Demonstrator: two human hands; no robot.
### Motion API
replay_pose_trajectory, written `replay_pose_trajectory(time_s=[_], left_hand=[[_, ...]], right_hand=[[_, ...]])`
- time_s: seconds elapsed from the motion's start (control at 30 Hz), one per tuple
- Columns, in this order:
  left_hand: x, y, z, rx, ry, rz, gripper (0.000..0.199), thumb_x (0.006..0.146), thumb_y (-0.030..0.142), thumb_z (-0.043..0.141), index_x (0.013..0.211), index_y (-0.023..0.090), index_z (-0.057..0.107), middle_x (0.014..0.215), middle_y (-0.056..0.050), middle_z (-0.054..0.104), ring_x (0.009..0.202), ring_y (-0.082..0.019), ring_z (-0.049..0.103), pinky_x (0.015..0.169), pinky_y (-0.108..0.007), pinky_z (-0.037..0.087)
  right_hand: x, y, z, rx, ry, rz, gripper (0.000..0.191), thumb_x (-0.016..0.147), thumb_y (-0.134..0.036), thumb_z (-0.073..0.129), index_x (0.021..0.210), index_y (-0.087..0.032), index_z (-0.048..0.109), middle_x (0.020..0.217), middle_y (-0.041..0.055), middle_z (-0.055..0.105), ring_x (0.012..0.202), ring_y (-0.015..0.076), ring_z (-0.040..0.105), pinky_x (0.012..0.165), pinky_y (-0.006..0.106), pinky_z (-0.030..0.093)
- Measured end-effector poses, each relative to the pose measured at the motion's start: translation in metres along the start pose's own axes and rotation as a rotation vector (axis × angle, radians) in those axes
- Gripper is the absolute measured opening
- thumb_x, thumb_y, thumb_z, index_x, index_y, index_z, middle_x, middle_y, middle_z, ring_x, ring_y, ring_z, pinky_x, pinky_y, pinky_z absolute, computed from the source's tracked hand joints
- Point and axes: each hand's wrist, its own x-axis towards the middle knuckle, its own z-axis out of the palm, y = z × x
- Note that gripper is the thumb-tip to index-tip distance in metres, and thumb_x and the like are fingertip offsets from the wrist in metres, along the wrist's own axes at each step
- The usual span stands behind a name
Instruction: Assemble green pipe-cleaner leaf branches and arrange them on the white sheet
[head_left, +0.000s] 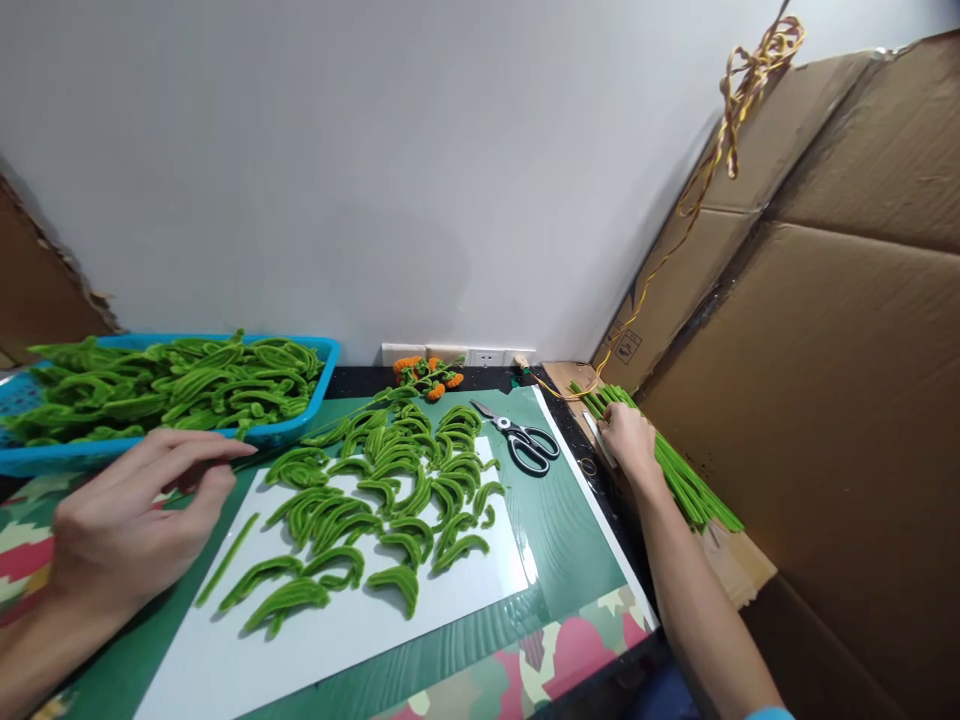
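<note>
My left hand [142,510] hovers at the left, beside the front rim of a blue basket [330,385]. Its fingers are half bent, thumb and index fingertips apart, with nothing plainly held. Over at the right, my right hand [628,435] is closed on the upper part of a bundle of green pipe cleaners [686,480]; its fingertips are partly hidden. Several curved green fuzzy leaves [330,520] lie on a white sheet [450,600] between my hands. One straight green pipe cleaner [227,560] lies near the sheet's left edge.
More green fuzzy pieces [225,380] fill the basket. Black-handled scissors [521,440] and an orange-flowered stem [427,378] lie on the green mat [577,540]. A cardboard wall [840,400] rises on the right, with a yellow cord [697,200] hanging down to a wall socket [486,357].
</note>
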Motion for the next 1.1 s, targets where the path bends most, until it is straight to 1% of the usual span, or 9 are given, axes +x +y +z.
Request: replay_pose_trajectory(time_s=[0.07,0.13,0.2,0.27,0.4,0.63,0.87,1.0,1.1], left_hand=[[0.000,0.004,0.003,0.018,0.010,0.081,0.013,0.088,0.029,0.064,0.087,0.035,0.075,0.096,0.008,0.074,0.076,-0.018,0.066,0.074,-0.038,0.053],[0.001,0.006,0.006,0.016,0.043,0.161,0.011,0.085,0.029,0.066,0.082,0.031,0.076,0.088,0.006,0.075,0.076,-0.017,0.069,0.064,-0.029,0.050],[0.002,0.007,0.009,0.018,0.051,0.206,0.012,0.083,0.030,0.066,0.080,0.027,0.077,0.085,0.005,0.076,0.073,-0.015,0.068,0.060,-0.026,0.049],[0.003,0.007,0.009,0.038,0.037,0.191,0.015,0.083,0.032,0.065,0.079,0.026,0.078,0.086,0.004,0.077,0.069,-0.013,0.066,0.066,-0.027,0.054],[0.004,0.010,0.006,0.045,0.025,0.185,0.019,0.083,0.033,0.063,0.076,0.025,0.078,0.085,0.000,0.078,0.067,-0.015,0.066,0.064,-0.027,0.056],[0.002,0.009,0.006,0.034,-0.005,0.266,0.018,0.085,0.030,0.063,0.077,0.024,0.078,0.086,0.000,0.079,0.073,-0.017,0.069,0.071,-0.028,0.059],[0.002,0.010,0.003,0.012,-0.002,0.361,0.016,0.088,0.020,0.063,0.082,0.023,0.078,0.089,-0.001,0.078,0.071,-0.015,0.070,0.070,-0.028,0.059],[0.003,0.008,0.004,0.010,-0.001,0.397,0.016,0.088,0.018,0.064,0.083,0.022,0.079,0.090,-0.001,0.078,0.076,-0.016,0.072,0.074,-0.027,0.060],[0.002,0.008,0.003,0.007,0.012,0.408,0.016,0.088,0.018,0.065,0.084,0.021,0.080,0.088,-0.001,0.078,0.076,-0.015,0.071,0.074,-0.026,0.059]], right_hand=[[-0.003,0.002,0.005,-0.029,0.002,0.010,0.023,0.100,-0.021,0.056,0.110,-0.019,0.077,0.111,0.0166,0.080,0.106,0.0295,0.077,0.086,0.034,0.050],[-0.007,0.006,0.007,-0.061,0.006,0.011,0.024,0.101,-0.021,0.054,0.111,-0.019,0.076,0.113,0.0171,0.079,0.107,0.0294,0.076,0.086,0.034,0.050],[-0.009,0.008,0.008,-0.085,0.007,0.010,0.025,0.100,-0.022,0.053,0.112,-0.018,0.076,0.115,0.0182,0.079,0.108,0.0301,0.076,0.087,0.035,0.050],[-0.010,0.009,0.007,-0.094,0.005,0.015,0.027,0.101,-0.022,0.052,0.114,-0.017,0.074,0.115,0.0194,0.078,0.108,0.0311,0.075,0.086,0.036,0.051],[-0.012,0.008,0.004,-0.080,0.009,0.039,0.033,0.102,-0.021,0.047,0.122,-0.016,0.072,0.114,0.0200,0.078,0.105,0.0319,0.075,0.085,0.037,0.051],[-0.016,0.011,0.004,-0.043,-0.027,0.011,0.026,0.100,-0.031,0.059,0.117,-0.024,0.077,0.115,0.0129,0.080,0.112,0.0323,0.075,0.083,0.034,0.050],[-0.019,0.010,0.004,-0.046,-0.031,0.042,0.025,0.099,-0.026,0.057,0.107,-0.020,0.079,0.112,0.0175,0.080,0.110,0.0345,0.076,0.086,0.037,0.052],[-0.021,0.011,-0.001,-0.064,-0.023,0.072,0.026,0.100,-0.029,0.056,0.109,-0.018,0.078,0.113,0.0203,0.079,0.109,0.0372,0.076,0.086,0.040,0.053],[-0.021,0.012,-0.005,-0.075,-0.019,0.078,0.030,0.102,-0.032,0.054,0.112,-0.016,0.077,0.114,0.0214,0.079,0.109,0.0365,0.077,0.086,0.040,0.054]])
